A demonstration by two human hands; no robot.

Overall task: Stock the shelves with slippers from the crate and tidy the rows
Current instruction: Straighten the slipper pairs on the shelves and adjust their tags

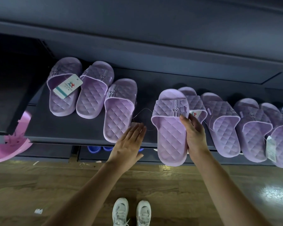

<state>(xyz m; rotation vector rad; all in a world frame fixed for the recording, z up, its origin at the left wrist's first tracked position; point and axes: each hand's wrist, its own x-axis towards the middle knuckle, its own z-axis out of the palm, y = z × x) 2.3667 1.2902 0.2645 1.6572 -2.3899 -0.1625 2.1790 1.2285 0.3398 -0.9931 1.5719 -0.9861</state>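
A lilac slipper (171, 128) is gripped along its right edge by the right hand (194, 134); the left hand (129, 144) is held flat, fingers spread wide, beside a neighbouring slipper (119, 110) on the shelf (72, 128).

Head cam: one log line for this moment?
right hand: grips purple slipper at shelf edge | left hand: open, flat beside neighbouring slipper | row: gap unfilled

I stand on a glossy wood-plank floor (170, 185) with a bright glare patch (278, 193) to my right, facing dim dark shelving (153, 46)
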